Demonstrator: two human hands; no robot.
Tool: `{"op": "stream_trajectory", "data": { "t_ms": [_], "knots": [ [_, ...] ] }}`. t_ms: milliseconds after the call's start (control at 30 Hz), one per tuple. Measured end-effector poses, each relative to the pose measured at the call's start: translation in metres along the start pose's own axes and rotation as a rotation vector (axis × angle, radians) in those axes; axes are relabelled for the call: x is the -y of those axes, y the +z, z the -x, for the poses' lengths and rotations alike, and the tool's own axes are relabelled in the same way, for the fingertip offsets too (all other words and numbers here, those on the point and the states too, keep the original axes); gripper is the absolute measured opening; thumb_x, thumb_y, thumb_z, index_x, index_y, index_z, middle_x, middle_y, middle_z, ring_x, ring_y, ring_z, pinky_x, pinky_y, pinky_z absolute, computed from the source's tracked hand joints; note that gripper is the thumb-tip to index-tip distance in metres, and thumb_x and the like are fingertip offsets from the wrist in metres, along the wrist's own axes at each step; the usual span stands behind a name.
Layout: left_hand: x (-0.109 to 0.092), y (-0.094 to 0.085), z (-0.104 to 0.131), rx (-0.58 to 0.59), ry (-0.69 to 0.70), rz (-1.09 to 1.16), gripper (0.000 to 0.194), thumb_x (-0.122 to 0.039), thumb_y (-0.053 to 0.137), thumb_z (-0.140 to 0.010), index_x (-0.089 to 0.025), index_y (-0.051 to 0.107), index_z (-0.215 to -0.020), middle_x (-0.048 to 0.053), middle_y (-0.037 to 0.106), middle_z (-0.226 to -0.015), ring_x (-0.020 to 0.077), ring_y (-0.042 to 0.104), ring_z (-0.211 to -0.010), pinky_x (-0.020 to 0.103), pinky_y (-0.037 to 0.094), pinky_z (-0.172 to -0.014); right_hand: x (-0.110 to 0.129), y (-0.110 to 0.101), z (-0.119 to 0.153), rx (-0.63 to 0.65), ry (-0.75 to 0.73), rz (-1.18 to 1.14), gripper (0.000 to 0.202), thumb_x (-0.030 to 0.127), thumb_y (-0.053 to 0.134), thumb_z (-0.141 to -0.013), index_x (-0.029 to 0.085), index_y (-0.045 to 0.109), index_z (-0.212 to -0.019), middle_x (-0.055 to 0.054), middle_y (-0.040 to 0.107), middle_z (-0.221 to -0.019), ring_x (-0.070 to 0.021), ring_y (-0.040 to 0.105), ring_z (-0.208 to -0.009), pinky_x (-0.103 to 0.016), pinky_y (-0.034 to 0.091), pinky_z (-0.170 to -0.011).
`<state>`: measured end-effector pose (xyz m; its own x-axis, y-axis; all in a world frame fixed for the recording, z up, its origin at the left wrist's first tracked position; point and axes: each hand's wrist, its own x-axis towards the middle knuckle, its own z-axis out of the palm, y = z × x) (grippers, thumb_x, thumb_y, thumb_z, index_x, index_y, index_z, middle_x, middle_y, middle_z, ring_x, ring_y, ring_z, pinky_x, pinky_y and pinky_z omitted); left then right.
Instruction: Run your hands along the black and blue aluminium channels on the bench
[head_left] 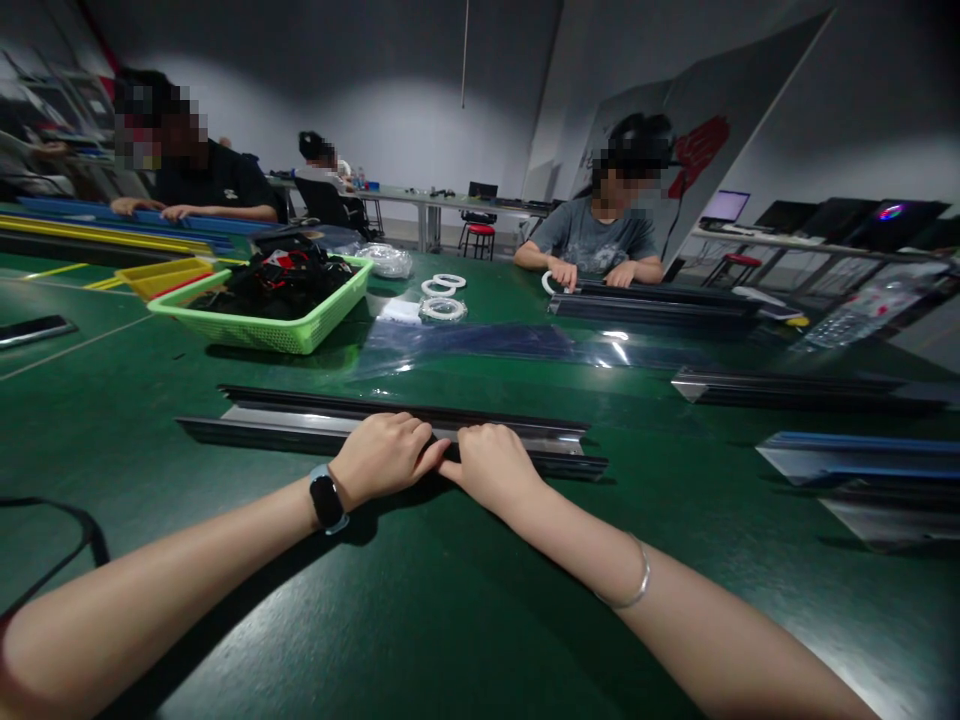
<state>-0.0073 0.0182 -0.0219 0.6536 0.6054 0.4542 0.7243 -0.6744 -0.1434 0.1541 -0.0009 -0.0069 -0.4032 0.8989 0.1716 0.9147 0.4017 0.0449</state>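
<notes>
A long black U-shaped channel (277, 430) with a pale grey inner floor lies across the green table in front of me, its open side up. My left hand (386, 455) is closed over the near wall of the channel, just right of its middle. Beside it, my right hand (495, 465) grips the same wall, nearer the right end. The two thumbs meet on the near side of the wall. The fingertips of both hands are hidden inside the channel.
A light green basket (311, 330) of dark parts stands beyond, left of a clear plastic sheet (480, 342) and several white tape rolls (442, 308). More channels (795, 388) lie to the right, near a plastic bottle (855, 310). Co-workers (611, 230) sit across the table.
</notes>
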Motion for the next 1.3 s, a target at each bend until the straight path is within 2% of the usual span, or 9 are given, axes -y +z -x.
{"op": "stream_trajectory", "data": {
  "t_ms": [233,367,533,933,1300],
  "knots": [
    [-0.004,-0.002,0.001,0.041,-0.01,-0.036,0.037,-0.038,0.034,-0.086,-0.015,0.054,-0.064,0.005,0.059,-0.062,0.0166,0.055,-0.061,0.028,0.039,-0.057,-0.003,0.001,0.002,-0.007,0.009,-0.001,0.032,0.04,0.045,-0.079,0.014,0.063,-0.074,-0.011,0.064,-0.072,-0.0216,0.06,-0.069,-0.03,0.042,-0.061],
    [-0.005,0.001,0.005,-0.02,-0.008,-0.03,0.035,-0.039,0.036,-0.085,-0.015,0.054,-0.067,0.006,0.058,-0.063,0.0161,0.055,-0.064,0.027,0.039,-0.059,0.0,0.004,0.007,-0.076,-0.022,0.004,0.025,0.036,0.049,-0.078,0.013,0.06,-0.08,-0.009,0.063,-0.075,-0.0208,0.058,-0.074,-0.03,0.042,-0.064],
    [-0.005,0.003,0.006,-0.064,-0.003,-0.021,0.035,-0.039,0.037,-0.085,-0.015,0.053,-0.066,0.005,0.057,-0.063,0.0156,0.054,-0.063,0.027,0.039,-0.059,-0.002,0.008,0.009,-0.111,-0.037,-0.002,0.026,0.038,0.053,-0.076,0.013,0.058,-0.082,-0.009,0.059,-0.081,-0.0198,0.053,-0.081,-0.03,0.041,-0.07],
    [-0.002,0.004,0.004,0.032,0.006,-0.015,0.032,-0.039,0.036,-0.086,-0.017,0.053,-0.071,0.004,0.057,-0.067,0.0162,0.053,-0.066,0.027,0.038,-0.058,-0.007,0.021,0.002,-0.165,-0.088,0.008,0.027,0.039,0.055,-0.074,0.013,0.058,-0.082,-0.007,0.055,-0.085,-0.019,0.046,-0.086,-0.028,0.041,-0.067],
    [-0.001,0.006,0.003,0.053,0.036,-0.005,0.031,-0.038,0.036,-0.087,-0.015,0.055,-0.08,0.005,0.058,-0.073,0.0157,0.055,-0.072,0.026,0.041,-0.063,-0.009,0.025,0.001,-0.204,-0.101,-0.014,0.024,0.035,0.061,-0.07,0.014,0.058,-0.08,-0.005,0.055,-0.083,-0.0183,0.047,-0.083,-0.028,0.042,-0.065]
  ]
}}
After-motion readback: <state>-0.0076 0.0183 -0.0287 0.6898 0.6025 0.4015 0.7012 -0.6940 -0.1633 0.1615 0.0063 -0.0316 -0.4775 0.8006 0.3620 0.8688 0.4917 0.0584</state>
